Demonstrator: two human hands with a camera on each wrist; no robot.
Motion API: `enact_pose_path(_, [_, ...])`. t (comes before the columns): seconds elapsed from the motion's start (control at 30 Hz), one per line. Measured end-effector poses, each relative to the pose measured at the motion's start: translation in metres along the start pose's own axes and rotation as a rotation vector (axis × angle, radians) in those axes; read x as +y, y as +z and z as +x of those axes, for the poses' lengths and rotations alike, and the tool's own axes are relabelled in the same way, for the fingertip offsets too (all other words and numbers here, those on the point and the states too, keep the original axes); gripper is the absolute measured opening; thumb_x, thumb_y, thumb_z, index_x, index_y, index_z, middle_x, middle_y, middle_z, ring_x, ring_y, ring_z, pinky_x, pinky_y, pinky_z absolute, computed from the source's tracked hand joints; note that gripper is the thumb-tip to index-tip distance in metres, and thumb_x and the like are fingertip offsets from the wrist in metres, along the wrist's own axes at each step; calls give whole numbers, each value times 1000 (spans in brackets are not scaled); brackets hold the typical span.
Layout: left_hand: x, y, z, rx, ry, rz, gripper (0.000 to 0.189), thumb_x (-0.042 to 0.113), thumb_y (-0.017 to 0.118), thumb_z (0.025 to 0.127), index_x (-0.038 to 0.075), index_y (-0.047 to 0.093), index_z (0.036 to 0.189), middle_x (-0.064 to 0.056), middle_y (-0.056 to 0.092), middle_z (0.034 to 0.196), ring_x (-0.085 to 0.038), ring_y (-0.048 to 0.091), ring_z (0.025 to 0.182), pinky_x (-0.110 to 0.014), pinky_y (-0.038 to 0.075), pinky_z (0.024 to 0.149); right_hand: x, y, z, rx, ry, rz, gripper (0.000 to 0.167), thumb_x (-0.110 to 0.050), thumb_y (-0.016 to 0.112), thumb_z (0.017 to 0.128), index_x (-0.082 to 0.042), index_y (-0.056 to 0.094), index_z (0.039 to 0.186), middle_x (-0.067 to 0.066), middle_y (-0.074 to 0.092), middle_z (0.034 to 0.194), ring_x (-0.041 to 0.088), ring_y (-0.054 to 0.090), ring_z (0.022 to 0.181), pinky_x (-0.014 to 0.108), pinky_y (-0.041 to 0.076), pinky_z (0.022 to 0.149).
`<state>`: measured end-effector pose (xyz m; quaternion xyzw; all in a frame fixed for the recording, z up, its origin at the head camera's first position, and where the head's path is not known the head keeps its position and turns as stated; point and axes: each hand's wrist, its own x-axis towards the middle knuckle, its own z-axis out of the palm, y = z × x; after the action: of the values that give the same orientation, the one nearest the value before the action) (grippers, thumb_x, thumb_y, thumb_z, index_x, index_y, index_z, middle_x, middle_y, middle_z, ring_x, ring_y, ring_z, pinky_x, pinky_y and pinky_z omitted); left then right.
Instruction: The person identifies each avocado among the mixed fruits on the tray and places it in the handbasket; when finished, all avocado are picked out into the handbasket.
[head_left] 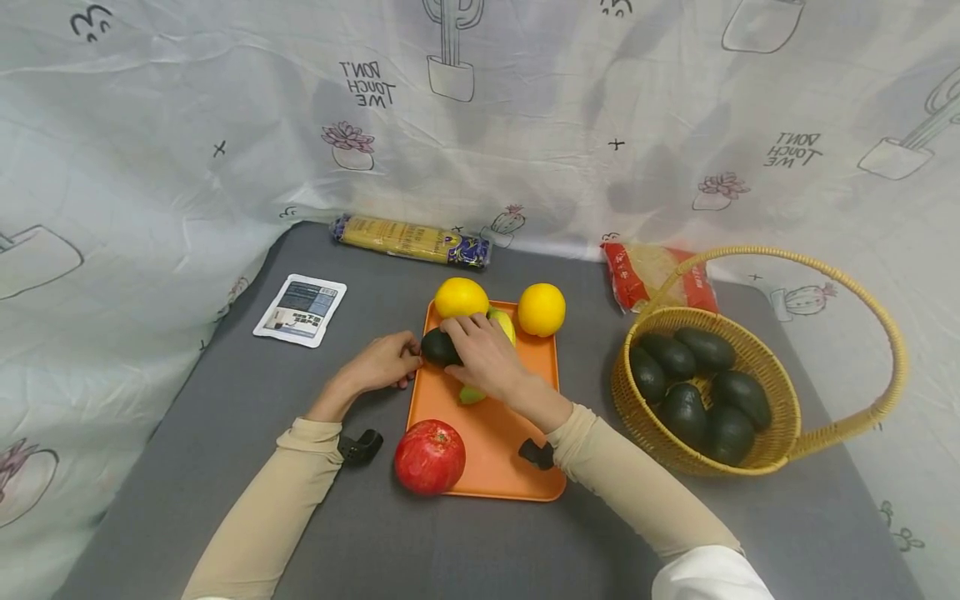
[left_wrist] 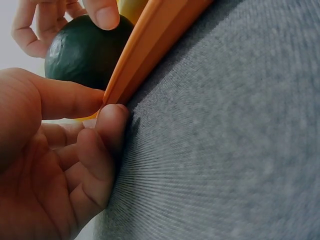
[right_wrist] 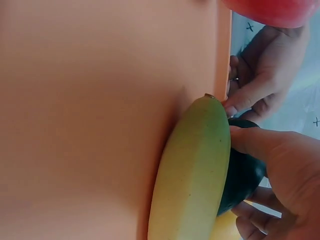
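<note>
In the head view, an orange tray (head_left: 498, 450) lies in the middle of the grey table. My left hand (head_left: 384, 362) pinches the tray's left rim between thumb and fingers, which the left wrist view shows closely. Over the tray's upper left, my right hand (head_left: 487, 357) grips a dark green avocado (head_left: 438, 348), thumb on one side and fingers on the other. A yellow-green banana (right_wrist: 192, 170) lies on the tray beside the avocado, partly hidden under the right hand in the head view. One round yellow fruit (head_left: 461, 297) sits at the far left corner, another yellow fruit (head_left: 542, 309) at the far right.
A red pomegranate (head_left: 430, 457) sits at the tray's near left corner. To the right stands a wicker basket (head_left: 630, 408) of several avocados, its tall handle arching outward. Noodle pack (head_left: 408, 240), red-and-clear bag (head_left: 660, 275) and white pouch (head_left: 301, 311) lie farther back.
</note>
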<state>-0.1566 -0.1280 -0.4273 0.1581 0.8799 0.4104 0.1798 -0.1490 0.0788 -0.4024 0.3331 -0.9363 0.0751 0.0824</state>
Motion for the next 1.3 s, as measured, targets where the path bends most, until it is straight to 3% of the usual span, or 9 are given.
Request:
enact_pose_path(0.17, [-4, 1, 3, 2, -33, 16, 16, 12, 57, 93, -1, 57, 101, -6, 63, 67, -13, 59, 51, -27, 49, 51, 3, -3, -4, 42, 34, 37, 65, -35, 83, 77, -11, 51, 128, 10, 65, 120, 30, 58, 109, 45, 47, 92])
enact_pose_path(0.33, [-5, 2, 4, 2, -41, 28, 18, 14, 58, 94, -1, 58, 104, -5, 63, 68, -13, 59, 51, -27, 48, 52, 20, -29, -26, 140, 91, 148, 68, -37, 77, 81, -17, 50, 140, 12, 61, 122, 30, 57, 109, 46, 48, 91])
enact_pose_path(0.5, [-4, 2, 4, 1, -41, 23, 20, 14, 57, 94, -2, 57, 106, -5, 63, 68, -12, 58, 51, -27, 48, 52, 52, -72, -70, 266, 178, 189, 64, -34, 77, 80, -15, 54, 137, 16, 60, 118, 33, 56, 105, 50, 47, 88])
enact_pose_path(0.67, [-5, 3, 4, -5, -45, 10, 20, 14, 58, 94, -2, 57, 107, -5, 63, 69, -12, 58, 51, -27, 48, 52, 94, -108, -129, 347, 357, 163, 66, -23, 81, 76, -9, 54, 134, 20, 59, 118, 36, 54, 105, 54, 44, 86])
enact_pose_path(0.87, [-7, 3, 5, -4, -52, 7, 20, 14, 58, 95, -2, 56, 107, -5, 63, 68, -12, 58, 51, -27, 47, 52, 132, -130, -191, 255, 664, 118, 68, -31, 73, 84, -3, 45, 139, 27, 54, 125, 44, 52, 108, 61, 41, 82])
enact_pose_path(0.93, [-7, 2, 6, -3, -55, 11, 20, 14, 58, 95, -2, 56, 107, -5, 62, 68, -12, 58, 51, -27, 47, 52, 141, -129, -205, 218, 715, 108, 70, -34, 71, 86, -2, 43, 141, 28, 53, 127, 46, 52, 108, 63, 41, 80])
enact_pose_path(1.07, [-6, 2, 5, 0, -54, 17, 21, 15, 58, 95, -2, 56, 107, -5, 62, 68, -12, 58, 51, -27, 47, 52, 153, -122, -221, 182, 675, 59, 69, -27, 71, 85, -4, 42, 143, 32, 53, 125, 51, 52, 107, 65, 39, 79])
enact_pose_path(1.2, [-5, 3, 4, 2, -47, 19, 21, 14, 58, 94, -2, 56, 107, -5, 62, 68, -11, 58, 51, -27, 48, 52, 158, -116, -229, 90, 658, -2, 67, -26, 71, 85, -10, 44, 143, 34, 51, 123, 53, 53, 104, 67, 40, 75])
enact_pose_path(1.3, [-5, 3, 4, 1, -46, 17, 21, 14, 58, 94, -2, 56, 107, -5, 62, 68, -12, 58, 51, -27, 48, 52, 160, -115, -231, 29, 655, -19, 64, -24, 72, 83, -6, 47, 140, 34, 53, 119, 54, 55, 101, 65, 42, 75])
